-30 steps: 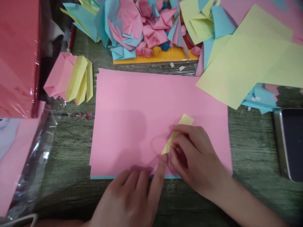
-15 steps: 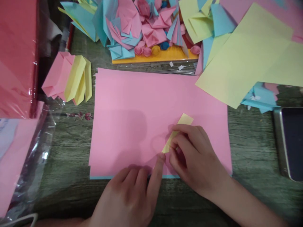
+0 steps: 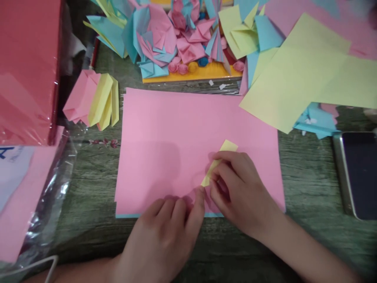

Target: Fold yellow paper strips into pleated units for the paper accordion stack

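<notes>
A narrow folded yellow paper strip (image 3: pixel 228 146) lies slantwise on a stack of pink paper (image 3: pixel 159 122). My right hand (image 3: pixel 240 188) is closed on the strip, its bent fingers over the middle and the upper end sticking out beyond them. From below, my left hand (image 3: pixel 169 230) reaches in with its index fingertip at the strip's lower end. The other fingers of that hand are curled over the stack's front edge, and its thumb is hidden. A thin blue edge shows under the pink sheets.
Folded paper pieces (image 3: pixel 188 47) crowd a yellow-edged base at the back. Yellow sheets (image 3: pixel 297 74) overlap the stack's right corner. A phone-like dark slab (image 3: pixel 359 173) lies right. Left are a pink and yellow folded piece (image 3: pixel 94 100), a red pack (image 3: pixel 28 70) and plastic wrapping (image 3: pixel 50 196).
The view has shifted slightly, so the table things sit a little differently in frame. Both hands stay at the yellow strip, with the left index finger now more bent.
</notes>
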`<control>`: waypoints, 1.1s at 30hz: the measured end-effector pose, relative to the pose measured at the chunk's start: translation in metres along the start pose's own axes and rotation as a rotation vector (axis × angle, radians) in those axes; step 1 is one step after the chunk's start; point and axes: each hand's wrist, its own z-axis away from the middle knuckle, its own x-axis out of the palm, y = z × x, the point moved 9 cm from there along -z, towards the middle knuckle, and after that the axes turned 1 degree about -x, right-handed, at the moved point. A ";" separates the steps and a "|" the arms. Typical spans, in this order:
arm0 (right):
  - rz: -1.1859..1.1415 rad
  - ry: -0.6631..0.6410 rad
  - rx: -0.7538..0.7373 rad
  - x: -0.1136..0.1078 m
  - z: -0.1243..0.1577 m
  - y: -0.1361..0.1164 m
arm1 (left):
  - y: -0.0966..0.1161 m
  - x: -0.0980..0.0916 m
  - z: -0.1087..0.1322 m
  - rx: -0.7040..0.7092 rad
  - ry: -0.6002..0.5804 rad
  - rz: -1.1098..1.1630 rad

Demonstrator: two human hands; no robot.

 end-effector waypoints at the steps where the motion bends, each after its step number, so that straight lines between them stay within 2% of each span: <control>1: 0.002 -0.003 -0.002 0.000 0.000 0.000 | -0.001 -0.001 0.000 -0.003 0.007 -0.002; 8: -0.018 -0.023 0.028 0.003 0.003 0.004 | -0.003 -0.002 -0.001 -0.003 0.005 -0.036; 15: -0.007 -0.016 -0.025 0.001 0.002 0.001 | 0.003 0.003 -0.002 -0.001 0.046 -0.072; 18: -0.004 -0.022 -0.046 0.001 0.003 0.000 | -0.004 0.003 -0.004 -0.010 0.076 -0.036; 22: -0.010 -0.020 -0.065 0.001 0.003 -0.002 | -0.021 0.006 -0.011 -0.004 0.069 0.158; 26: -0.007 -0.010 -0.069 0.000 0.004 -0.002 | -0.039 0.003 -0.019 -0.013 0.161 0.280; 33: 0.013 -0.028 -0.073 0.002 0.004 -0.003 | -0.041 0.005 -0.026 0.009 0.228 0.316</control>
